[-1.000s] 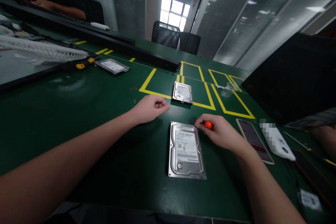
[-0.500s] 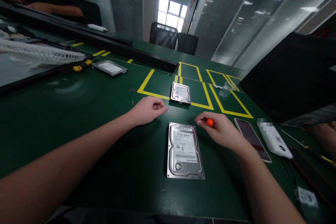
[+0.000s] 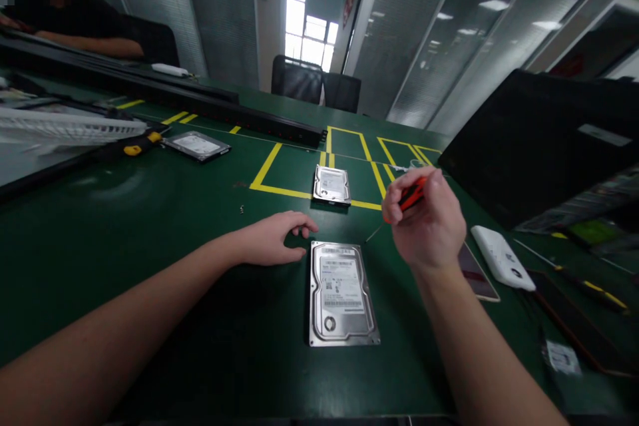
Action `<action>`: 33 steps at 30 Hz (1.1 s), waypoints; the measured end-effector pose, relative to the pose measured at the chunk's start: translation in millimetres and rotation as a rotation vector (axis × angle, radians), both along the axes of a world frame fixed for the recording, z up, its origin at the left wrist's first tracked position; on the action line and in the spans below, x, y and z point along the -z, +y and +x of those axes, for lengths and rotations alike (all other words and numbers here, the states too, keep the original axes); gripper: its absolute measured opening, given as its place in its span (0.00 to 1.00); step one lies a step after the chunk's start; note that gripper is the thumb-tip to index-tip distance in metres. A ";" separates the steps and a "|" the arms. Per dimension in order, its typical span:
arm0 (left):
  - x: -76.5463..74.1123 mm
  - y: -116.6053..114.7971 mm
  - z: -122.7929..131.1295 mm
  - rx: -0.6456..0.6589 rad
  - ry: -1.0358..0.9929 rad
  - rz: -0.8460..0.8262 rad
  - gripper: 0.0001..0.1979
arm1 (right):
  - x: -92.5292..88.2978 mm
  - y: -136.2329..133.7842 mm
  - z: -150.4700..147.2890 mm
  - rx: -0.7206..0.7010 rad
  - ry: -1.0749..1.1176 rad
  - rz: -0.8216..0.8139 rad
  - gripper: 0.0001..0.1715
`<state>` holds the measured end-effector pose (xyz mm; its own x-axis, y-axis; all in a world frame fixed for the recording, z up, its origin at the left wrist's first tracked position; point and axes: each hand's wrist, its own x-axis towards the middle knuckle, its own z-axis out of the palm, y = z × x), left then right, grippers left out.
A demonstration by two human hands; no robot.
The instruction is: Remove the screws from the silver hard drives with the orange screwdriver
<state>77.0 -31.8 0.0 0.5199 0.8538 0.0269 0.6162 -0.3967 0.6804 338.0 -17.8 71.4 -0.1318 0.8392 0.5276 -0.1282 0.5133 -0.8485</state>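
Observation:
A silver hard drive [image 3: 343,293] lies label up on the green table in front of me. My right hand [image 3: 426,226] is closed around the red and black handle of a screwdriver [image 3: 413,196]. Its thin shaft slants down to the left, and the tip is close to the drive's far right corner; I cannot tell whether they touch. My left hand [image 3: 277,237] rests at the drive's far left corner, fingers apart and holding nothing. A second hard drive [image 3: 332,185] lies farther back, partly over a yellow tape line.
Small screws [image 3: 242,210] lie left of my left hand. Another hard drive [image 3: 197,145] is at the back left, near a long black bar [image 3: 269,125]. On the right are a phone [image 3: 476,273], a white device [image 3: 503,258], a yellow-black screwdriver [image 3: 592,287] and a large black case [image 3: 539,146].
My right hand has lifted and turned, so the screwdriver now points down toward the drive's corner. My left hand has opened its fingers and come closer to the drive. The view has shifted slightly.

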 end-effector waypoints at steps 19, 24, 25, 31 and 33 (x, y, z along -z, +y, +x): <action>-1.3 -0.4 1.1 0.027 0.024 0.007 0.25 | 25.5 4.4 -0.8 -0.161 0.232 -0.011 0.17; -1.7 -0.9 1.2 0.022 0.029 0.006 0.25 | 26.3 5.0 -0.6 -0.192 0.247 -0.014 0.17; -1.8 -1.1 1.3 0.019 0.030 0.001 0.25 | 26.4 5.3 -0.8 -0.193 0.248 -0.014 0.17; -1.9 -1.5 2.0 0.022 0.035 0.014 0.25 | 26.3 5.8 -2.6 -0.178 0.253 -0.021 0.18; -1.6 -1.1 2.0 0.025 0.042 0.019 0.24 | 26.2 5.7 -3.1 -0.183 0.261 -0.021 0.18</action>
